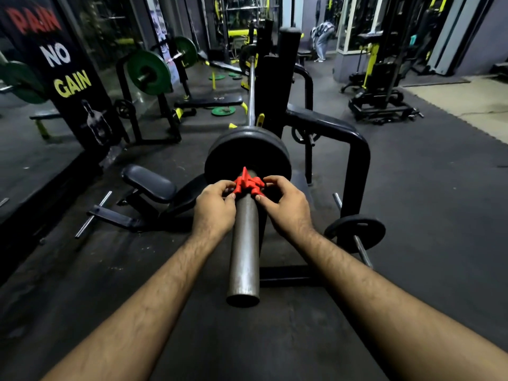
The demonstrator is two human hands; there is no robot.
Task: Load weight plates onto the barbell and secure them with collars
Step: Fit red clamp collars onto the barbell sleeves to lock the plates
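Left hand [214, 204] and right hand [284, 205] pinch the red collar [248, 185] from either side of the barbell sleeve [244, 243], presumably steadying it for clamping. Just beyond the fingers, the collar sits near the black plate [247, 154]. The barbell's long axis runs directly away from the viewer.

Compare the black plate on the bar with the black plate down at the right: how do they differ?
The plate on the bar looks larger and sits upright on the barbell sleeve, with the red collar in front of it, pinched by the left hand and right hand. The right plate looks smaller, hangs low on a rack peg, and has no collar. Both are round and black.
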